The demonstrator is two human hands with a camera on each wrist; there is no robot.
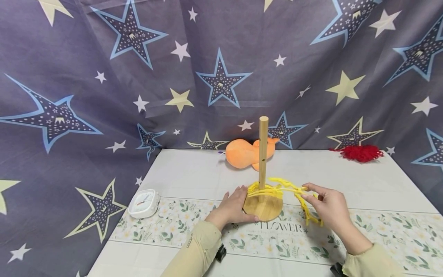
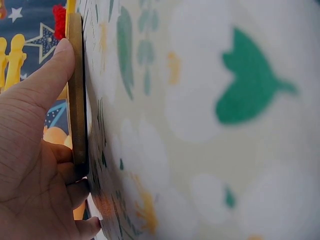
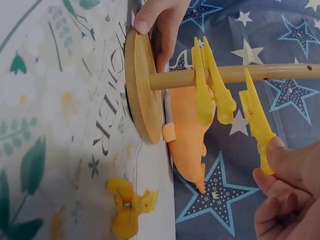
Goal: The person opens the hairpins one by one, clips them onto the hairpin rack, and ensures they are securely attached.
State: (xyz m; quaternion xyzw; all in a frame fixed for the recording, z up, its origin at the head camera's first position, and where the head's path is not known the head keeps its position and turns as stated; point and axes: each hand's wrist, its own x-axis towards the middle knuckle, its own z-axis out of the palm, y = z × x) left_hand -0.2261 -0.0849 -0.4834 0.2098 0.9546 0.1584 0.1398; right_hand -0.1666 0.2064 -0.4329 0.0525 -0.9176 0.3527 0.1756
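In the head view, a wooden stand has a round base and an upright post with small holes. My left hand grips the base's left edge; in the left wrist view the thumb lies along its rim and the other fingers curl at the far end. My right hand pinches the end of a yellow clothes peg, right of the post. Two more yellow pegs overlap the post low down in the right wrist view. Another yellow peg shows close over the table cloth.
An orange plush toy lies behind the stand. A bundle of red yarn is at the back right, and a white clock sits at the left. Behind the table hangs a star-patterned curtain.
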